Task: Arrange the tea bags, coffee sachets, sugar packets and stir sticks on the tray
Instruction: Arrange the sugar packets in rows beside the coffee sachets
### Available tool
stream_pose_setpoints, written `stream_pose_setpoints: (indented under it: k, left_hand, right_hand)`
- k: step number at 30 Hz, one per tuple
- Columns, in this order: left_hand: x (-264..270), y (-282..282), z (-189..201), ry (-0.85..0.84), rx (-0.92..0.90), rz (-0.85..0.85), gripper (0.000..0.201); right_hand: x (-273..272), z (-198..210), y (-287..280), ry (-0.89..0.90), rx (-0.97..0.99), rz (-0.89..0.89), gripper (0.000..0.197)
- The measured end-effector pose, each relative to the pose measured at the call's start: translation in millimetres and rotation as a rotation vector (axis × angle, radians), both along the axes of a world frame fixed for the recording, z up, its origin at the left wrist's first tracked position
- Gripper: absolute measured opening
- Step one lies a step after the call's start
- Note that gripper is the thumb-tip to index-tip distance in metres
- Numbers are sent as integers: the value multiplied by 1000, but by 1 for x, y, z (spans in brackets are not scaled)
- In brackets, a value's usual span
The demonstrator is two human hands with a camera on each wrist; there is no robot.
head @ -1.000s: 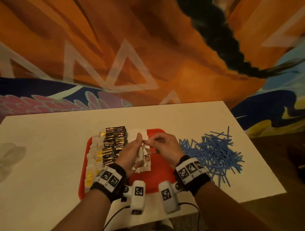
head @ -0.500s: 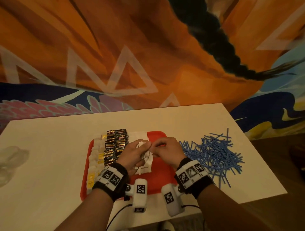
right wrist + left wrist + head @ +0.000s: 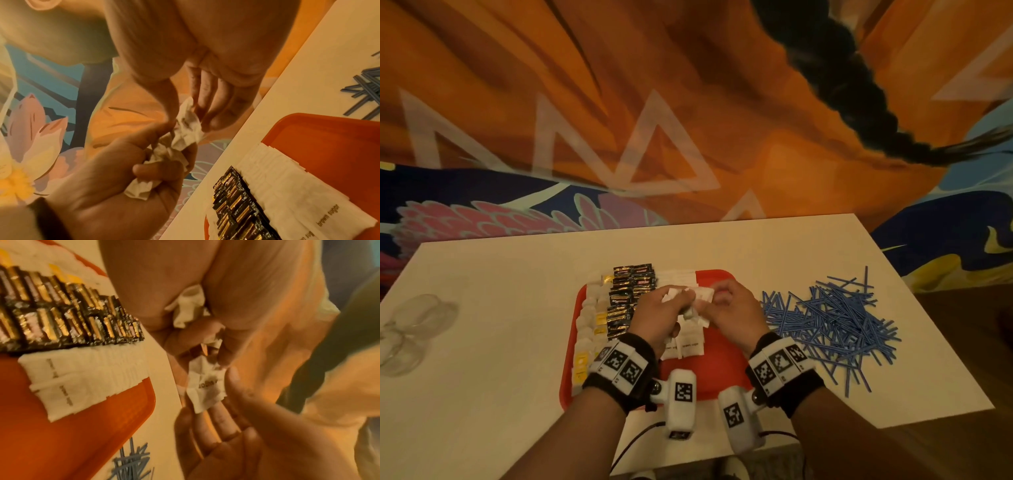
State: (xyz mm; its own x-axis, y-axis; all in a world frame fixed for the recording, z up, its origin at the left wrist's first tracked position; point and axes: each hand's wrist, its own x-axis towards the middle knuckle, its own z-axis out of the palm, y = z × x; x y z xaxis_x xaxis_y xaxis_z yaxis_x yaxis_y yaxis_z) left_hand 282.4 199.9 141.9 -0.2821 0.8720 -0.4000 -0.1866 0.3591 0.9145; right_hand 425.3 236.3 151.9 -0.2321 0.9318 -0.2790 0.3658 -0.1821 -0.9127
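Holding: a bunch of crumpled white sugar packets (image 3: 688, 298), raised above the middle of the red tray (image 3: 722, 373), at the centre of the head view
Left hand (image 3: 657, 317): its grip is closed round the crumpled bunch, fingers curled over the paper, as the right wrist view shows at its lower middle
Right hand (image 3: 732, 310): thumb and fingertips pinch one packet (image 3: 205, 386) at the edge of that bunch; the other fingers lie loosely extended below it in the left wrist view
Sugar row: flat white packets printed "brown sugar" (image 3: 308, 207) lie overlapped on the tray just right of the coffee, partly under the hands in the head view
Coffee sachets (image 3: 631, 291): black and gold, packed in overlapping columns on the tray's left half
Tea bags (image 3: 589, 322): pale bags with yellow tags in a column along the tray's left edge
Stir sticks (image 3: 832, 318): a loose blue heap on the desk (image 3: 500, 342), right of the tray and off it
Tray: sits at the middle of the desk near its front edge, the right half showing bare red
Left of frame: clear plastic wrapping (image 3: 410, 329) lies on the desk, well apart from the tray
Background: an orange and blue mural (image 3: 688, 102) fills the upper frame
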Motion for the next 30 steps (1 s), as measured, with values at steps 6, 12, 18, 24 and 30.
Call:
stream_pose_setpoints:
  k: [6, 12, 18, 24, 30]
  left_hand:
    - [-7, -7, -9, -92, -19, 48, 14]
    - [-4, -10, -4, -127, 2, 36, 6]
    - [-4, -9, -5, -224, -5, 144, 2]
    - [-4, -10, -8, -183, 5, 172, 13]
    - [-2, -11, -7, -236, -2, 185, 22]
  right_hand:
    - [0, -2, 4, 203, -129, -111, 7]
    - [-3, -7, 5, 223, -38, -247, 6]
    - [-3, -8, -6, 334, -102, -162, 31]
    - [-2, -14, -2, 182, 71, -198, 31]
    - [-3, -16, -3, 184, 59, -277, 24]
